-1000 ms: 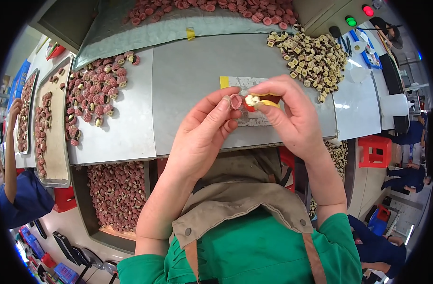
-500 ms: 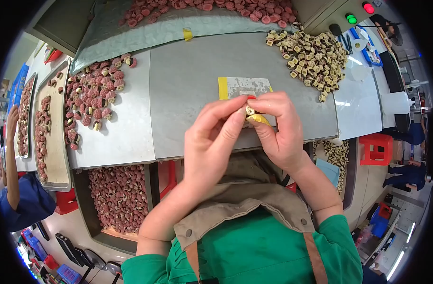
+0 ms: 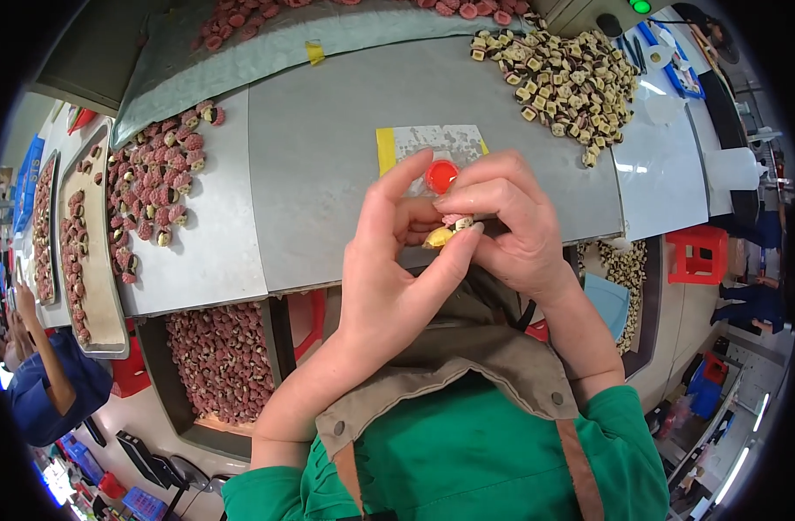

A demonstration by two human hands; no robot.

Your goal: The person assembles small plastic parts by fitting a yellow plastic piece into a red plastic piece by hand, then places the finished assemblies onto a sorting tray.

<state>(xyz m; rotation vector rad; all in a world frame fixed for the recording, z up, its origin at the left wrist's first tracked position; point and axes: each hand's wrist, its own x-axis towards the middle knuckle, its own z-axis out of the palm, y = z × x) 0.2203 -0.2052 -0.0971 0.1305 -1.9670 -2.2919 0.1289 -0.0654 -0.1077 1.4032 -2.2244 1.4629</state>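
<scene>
Grey metal covers the work table (image 3: 328, 174), and both hands meet just over its near edge, in the middle. The left hand (image 3: 397, 278) and the right hand (image 3: 510, 226) are pressed close together. Between their fingertips sits a small pink and yellow part (image 3: 449, 230). Both hands pinch it tight, with the fingers curled shut around it. The left thumb pushes up on the yellow end, and the right fingers press down on the pink end. I cannot tell if the two bits are fully joined.

Just behind the hands, a red round cap (image 3: 442, 175) lies on a worn label with a yellow strip (image 3: 432, 143).

A lot of the work looks done, I think. A big heap of pink pieces (image 3: 154, 191) lies by the left edge of the table, and more fill the bin (image 3: 219, 365) below the near edge. A lot looks left too. A pile of tan and dark pieces (image 3: 571, 82) waits near the far right corner.

Another person in a blue sleeve (image 3: 54, 391) stands off to the left.
</scene>
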